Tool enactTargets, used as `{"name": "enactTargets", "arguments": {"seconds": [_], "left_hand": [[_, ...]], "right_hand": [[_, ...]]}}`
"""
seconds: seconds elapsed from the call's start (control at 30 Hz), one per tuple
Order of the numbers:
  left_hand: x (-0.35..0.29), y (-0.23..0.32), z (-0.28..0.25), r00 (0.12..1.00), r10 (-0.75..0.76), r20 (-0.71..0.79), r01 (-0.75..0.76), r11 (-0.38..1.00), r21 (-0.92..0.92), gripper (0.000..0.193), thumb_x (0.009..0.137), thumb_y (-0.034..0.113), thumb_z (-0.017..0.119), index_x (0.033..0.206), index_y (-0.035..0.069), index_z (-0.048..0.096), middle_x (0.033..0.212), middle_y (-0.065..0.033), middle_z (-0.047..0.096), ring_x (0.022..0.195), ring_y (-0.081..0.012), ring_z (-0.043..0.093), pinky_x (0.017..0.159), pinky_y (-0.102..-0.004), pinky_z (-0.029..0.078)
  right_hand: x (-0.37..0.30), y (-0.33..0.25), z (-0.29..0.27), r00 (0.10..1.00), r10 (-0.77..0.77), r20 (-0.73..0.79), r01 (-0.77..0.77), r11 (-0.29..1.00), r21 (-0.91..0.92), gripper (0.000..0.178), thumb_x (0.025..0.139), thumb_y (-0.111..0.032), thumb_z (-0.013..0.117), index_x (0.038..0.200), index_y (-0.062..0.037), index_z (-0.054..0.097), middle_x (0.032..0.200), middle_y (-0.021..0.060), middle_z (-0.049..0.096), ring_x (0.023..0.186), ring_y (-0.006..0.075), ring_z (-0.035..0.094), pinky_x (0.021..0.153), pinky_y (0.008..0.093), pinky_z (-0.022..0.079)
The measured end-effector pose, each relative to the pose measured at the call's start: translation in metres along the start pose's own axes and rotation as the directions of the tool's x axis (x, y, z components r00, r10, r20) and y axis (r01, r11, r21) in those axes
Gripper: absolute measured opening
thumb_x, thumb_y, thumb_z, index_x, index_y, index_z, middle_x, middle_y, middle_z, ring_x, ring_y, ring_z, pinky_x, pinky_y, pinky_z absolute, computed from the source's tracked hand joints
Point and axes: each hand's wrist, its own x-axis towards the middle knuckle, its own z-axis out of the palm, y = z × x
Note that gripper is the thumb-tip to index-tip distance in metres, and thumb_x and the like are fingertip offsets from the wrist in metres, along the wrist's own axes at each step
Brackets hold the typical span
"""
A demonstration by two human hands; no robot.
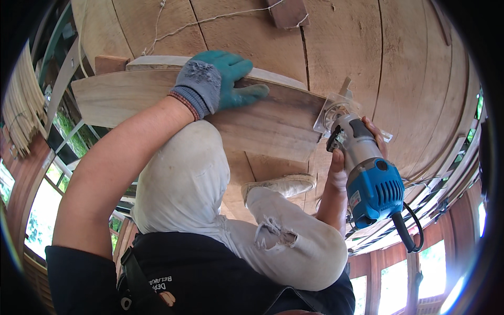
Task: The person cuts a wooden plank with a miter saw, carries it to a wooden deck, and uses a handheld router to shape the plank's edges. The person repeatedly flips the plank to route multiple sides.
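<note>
My left hand (223, 81), in a teal and grey work glove, lies over the upper edge of a brown wooden board (262, 123). Its fingers are stretched out, with the thumb apart along the board's face. Bare and without a glove, my right hand (338, 165) is wrapped round a blue and silver trim router (367, 163). The router's clear base plate (321, 113) is against the right end of the board. Whether the bit touches wood is hidden. Behind the board runs a paler strip of wood (281, 79).
A small wooden block (111, 64) sits at the board's left end. Another block (290, 13) with string (210, 20) lies farther off on the plank floor (346, 42). My bent knee (184, 173) is close against the board. The router's black cord (420, 226) loops at the right.
</note>
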Motion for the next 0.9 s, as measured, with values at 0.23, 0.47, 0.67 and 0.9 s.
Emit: {"name": "enactTargets", "arguments": {"seconds": [0.23, 0.47, 0.67, 0.9], "left_hand": [[-0.0001, 0.0013, -0.0009, 1.000, -0.014, 0.000, 0.014, 1.000, 0.013, 0.067, 0.088, 0.074, 0.059, 0.104, 0.010, 0.072, 0.105, -0.0129, 0.072, 0.101, -0.0319, 0.068, 0.094, -0.0437, 0.053], [-0.0006, 0.0023, -0.0015, 1.000, -0.018, 0.002, 0.018, 1.000, 0.018, 0.068, 0.088, 0.076, 0.058, 0.101, 0.011, 0.073, 0.104, -0.0123, 0.072, 0.099, -0.0316, 0.069, 0.092, -0.0434, 0.054], [-0.0015, 0.0013, 0.0007, 1.000, -0.011, -0.010, 0.011, 1.000, 0.019, 0.070, 0.088, 0.077, 0.057, 0.104, 0.011, 0.073, 0.106, -0.0123, 0.072, 0.101, -0.0316, 0.068, 0.094, -0.0438, 0.053], [-0.0007, 0.0010, -0.0015, 0.999, -0.032, 0.042, 0.031, 0.999, 0.019, 0.072, 0.087, 0.078, 0.057, 0.106, 0.011, 0.073, 0.108, -0.0129, 0.072, 0.103, -0.0318, 0.068, 0.096, -0.0445, 0.052]], "right_hand": [[0.0037, -0.0023, 0.0028, 0.999, 0.026, -0.022, -0.027, 0.999, -0.024, 0.084, 0.083, -0.050, 0.084, 0.141, -0.0070, 0.042, 0.128, 0.0196, 0.060, 0.123, 0.0360, 0.061, 0.109, 0.0520, 0.048], [0.0067, 0.0000, 0.0054, 0.999, 0.005, -0.034, -0.005, 1.000, -0.013, 0.082, 0.083, -0.053, 0.084, 0.139, -0.0070, 0.044, 0.126, 0.0193, 0.061, 0.121, 0.0355, 0.062, 0.108, 0.0513, 0.049], [0.0078, 0.0004, 0.0060, 0.999, 0.004, -0.040, -0.004, 1.000, -0.015, 0.083, 0.083, -0.054, 0.083, 0.139, -0.0067, 0.044, 0.126, 0.0192, 0.061, 0.121, 0.0354, 0.062, 0.108, 0.0511, 0.049], [0.0100, 0.0013, 0.0075, 0.999, 0.009, -0.041, -0.009, 1.000, -0.002, 0.084, 0.082, -0.055, 0.083, 0.139, -0.0076, 0.044, 0.126, 0.0188, 0.062, 0.121, 0.0344, 0.062, 0.109, 0.0510, 0.048]]}}
